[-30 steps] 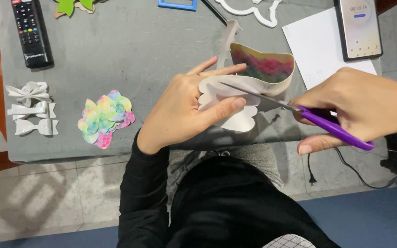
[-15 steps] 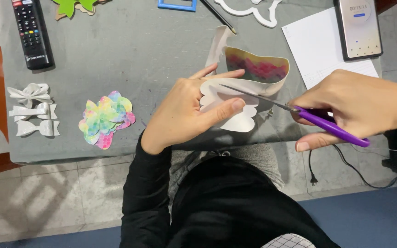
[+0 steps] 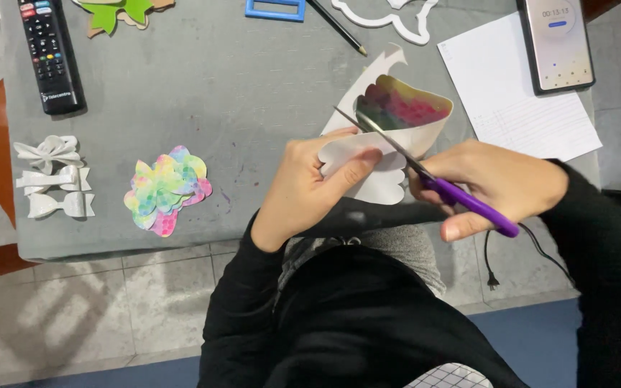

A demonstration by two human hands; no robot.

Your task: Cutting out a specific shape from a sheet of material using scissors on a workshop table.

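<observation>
My left hand pinches a curled sheet, white on the back and rainbow-coloured inside, near the table's front edge. The sheet's lower edge is cut in scallops. My right hand grips purple-handled scissors; their blades cross the sheet just above my left thumb, slightly parted. Both sleeves are black.
On the grey table lie a pile of rainbow cut-outs, white bows, a black remote, a pencil, a blue frame, a white outline shape, white paper and a phone.
The scissors have pushed left and further into the sheet. The sheet has been turned and raised, and its coloured inside faces me more.
</observation>
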